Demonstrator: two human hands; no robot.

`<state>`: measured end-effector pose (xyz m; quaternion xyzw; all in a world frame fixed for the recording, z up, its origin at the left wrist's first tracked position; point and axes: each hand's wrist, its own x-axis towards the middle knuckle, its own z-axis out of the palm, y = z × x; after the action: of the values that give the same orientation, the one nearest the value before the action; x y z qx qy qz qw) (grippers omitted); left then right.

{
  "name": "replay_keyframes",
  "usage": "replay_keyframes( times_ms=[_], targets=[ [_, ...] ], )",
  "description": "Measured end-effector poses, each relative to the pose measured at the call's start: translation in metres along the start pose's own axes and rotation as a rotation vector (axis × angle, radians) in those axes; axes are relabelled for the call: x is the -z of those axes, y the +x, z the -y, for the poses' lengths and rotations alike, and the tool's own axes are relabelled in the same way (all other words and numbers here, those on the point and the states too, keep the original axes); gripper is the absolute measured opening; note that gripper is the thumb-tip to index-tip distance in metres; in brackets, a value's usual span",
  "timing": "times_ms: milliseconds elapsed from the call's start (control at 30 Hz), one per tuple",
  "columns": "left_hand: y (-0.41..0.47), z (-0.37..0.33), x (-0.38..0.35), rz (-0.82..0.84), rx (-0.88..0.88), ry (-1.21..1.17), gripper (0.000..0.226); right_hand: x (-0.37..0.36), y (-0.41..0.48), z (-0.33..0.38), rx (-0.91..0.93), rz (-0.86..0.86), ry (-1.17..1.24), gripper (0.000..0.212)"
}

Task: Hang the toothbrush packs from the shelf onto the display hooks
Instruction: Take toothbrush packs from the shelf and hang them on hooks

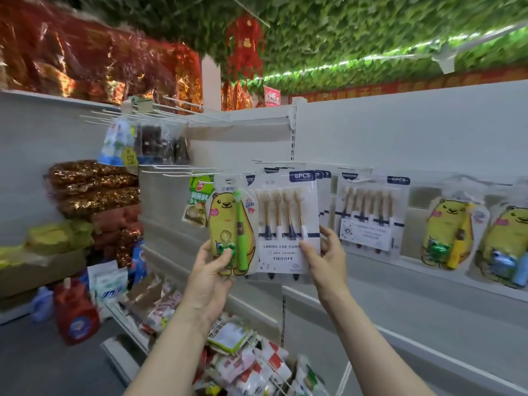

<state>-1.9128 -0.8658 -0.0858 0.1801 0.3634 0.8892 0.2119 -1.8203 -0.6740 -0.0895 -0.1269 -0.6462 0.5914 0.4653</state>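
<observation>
My left hand [213, 267] grips the lower edge of a yellow bear toothbrush pack [228, 224] with a green brush, held upright before the white panel. My right hand [325, 257] pinches the lower right corner of a white 6PCS toothbrush pack [285, 221], which hangs in front of more of the same packs on a white display hook [268, 162]. A second group of white packs [371, 212] hangs to the right. Two more yellow bear packs [448, 232] [503, 247] lean on the shelf [414, 268] at the far right.
Empty white hooks [177, 168] jut out left of the packs, with a green snack bag [198, 201] hanging below. Gold and red bags [94, 184] fill the left shelves. A wire bin of small packets [251, 364] sits low between my arms.
</observation>
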Motion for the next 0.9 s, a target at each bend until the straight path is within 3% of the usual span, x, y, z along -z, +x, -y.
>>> replay_keyframes(
  times_ms=[300,633,900],
  targets=[
    [0.088,-0.024,0.041,0.142,0.099,0.034,0.050,-0.064,0.036,-0.033,0.033,-0.162,-0.042,0.045],
    [0.149,-0.040,0.062,0.302,0.205,0.015,0.057,-0.086,0.050,-0.061,0.030,-0.387,0.001,0.049],
    [0.173,-0.021,0.061,0.376,0.300,0.002,0.041,-0.073,0.079,-0.069,0.008,-0.423,-0.048,0.042]
  ],
)
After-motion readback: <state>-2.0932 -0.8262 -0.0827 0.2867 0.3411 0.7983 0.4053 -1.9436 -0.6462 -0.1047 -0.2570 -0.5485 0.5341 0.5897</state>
